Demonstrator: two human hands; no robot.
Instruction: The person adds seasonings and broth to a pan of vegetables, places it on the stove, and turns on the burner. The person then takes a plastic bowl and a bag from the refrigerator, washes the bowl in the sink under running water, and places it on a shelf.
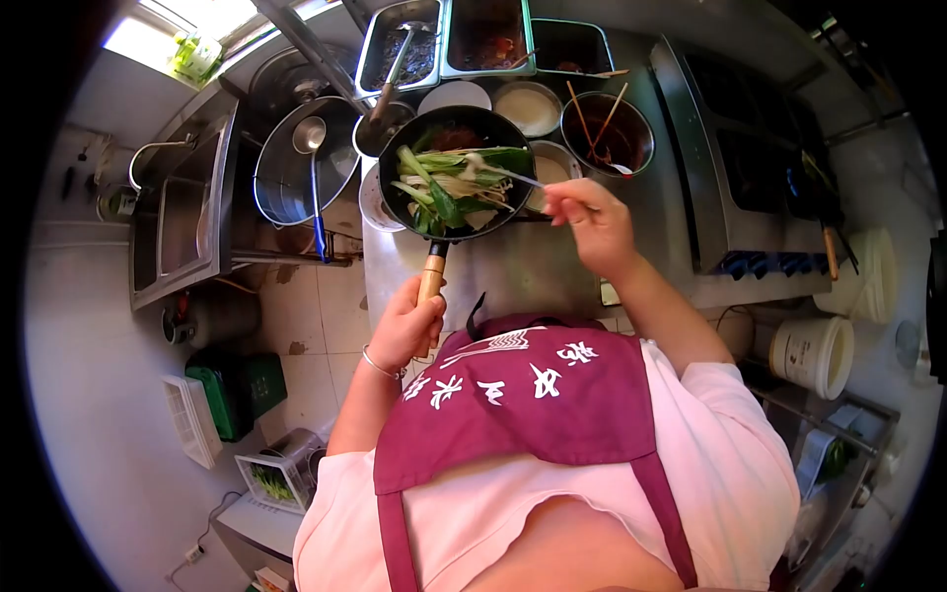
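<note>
My left hand is wrapped round the wooden handle of a black pan, with a bracelet at the wrist. Green leafy vegetables and pale thin strands, perhaps mushrooms, lie in the pan. Between the fingers of my right hand is the end of a small spoon, which reaches over the pan's right side. Its far end is over the food and holds something pale. The pan is above the metal counter, near several bowls.
Behind the pan stand metal trays of sauce and a white bowl. A dark pot with sticks is at the right, beside a stove. Leftward are a large steel pot with a ladle and a sink.
</note>
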